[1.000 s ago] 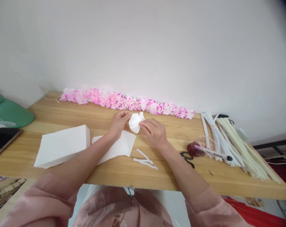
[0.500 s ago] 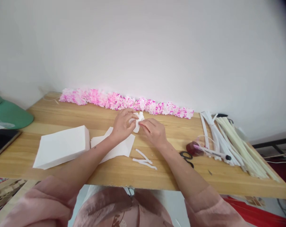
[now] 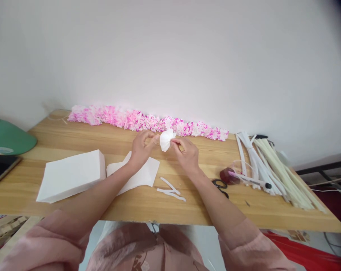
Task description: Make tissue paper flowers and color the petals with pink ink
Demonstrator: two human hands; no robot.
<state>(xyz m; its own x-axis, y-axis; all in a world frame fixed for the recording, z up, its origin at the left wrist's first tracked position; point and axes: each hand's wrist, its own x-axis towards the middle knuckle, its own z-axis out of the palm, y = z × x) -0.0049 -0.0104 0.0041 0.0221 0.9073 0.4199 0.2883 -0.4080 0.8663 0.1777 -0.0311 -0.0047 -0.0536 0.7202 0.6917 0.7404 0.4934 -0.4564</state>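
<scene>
A white tissue-paper flower [image 3: 166,140], its layers fanned out into a rounded puff, is held up above the table in front of me. My right hand [image 3: 186,153] pinches its gathered base between thumb and fingertips. At its left edge are the thumb and bent fingers of my left hand [image 3: 142,146], closed on the paper's rim. Flat white paper sheets [image 3: 143,173] lie below my left wrist. Between my forearms rest a few short white strips [image 3: 170,191] on the wood.
A block of white paper [image 3: 71,175] stands left, beyond it a phone [image 3: 2,167] and green cap [image 3: 11,137]. A row of pink-and-white paper flowers [image 3: 114,116] lines the wall. Right are black scissors [image 3: 220,184], a jar of dark red liquid [image 3: 228,175] and bundled white and cream strips [image 3: 285,169].
The white paper has gone from a narrow pinched shape to a wider, rounded puff, and is raised slightly. My left hand has drawn a little to the left.
</scene>
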